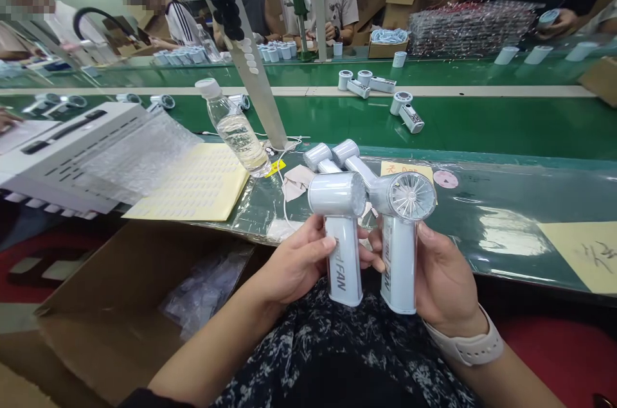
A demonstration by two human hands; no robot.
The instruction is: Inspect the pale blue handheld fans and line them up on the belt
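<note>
Head view: two fans in hand, centre to lower centre of the frame. The left hand (pixel 294 260) was closed round the handle of one fan (pixel 343 254), thumb on the front; the right hand (pixel 448 283) was wrapped round the handle of the second fan (pixel 403 266), thumb up near the head, other fingers mostly hidden behind. Both looked light and stiff; glossy shells probably slippery, thin-spoked grille (pixel 411 196) likely the fragile bit. Best hold: mid-handle, clear of the grille.

Counts: two fans held; two bench fans (pixel 318 156) just above them in frame; three belt fans (pixel 411 119) on the green belt (pixel 463 122), upper centre-right; others at left partly hidden, not counted. One bottle (pixel 238 138), left of centre. One wristband (pixel 470 345), lower right.
</note>
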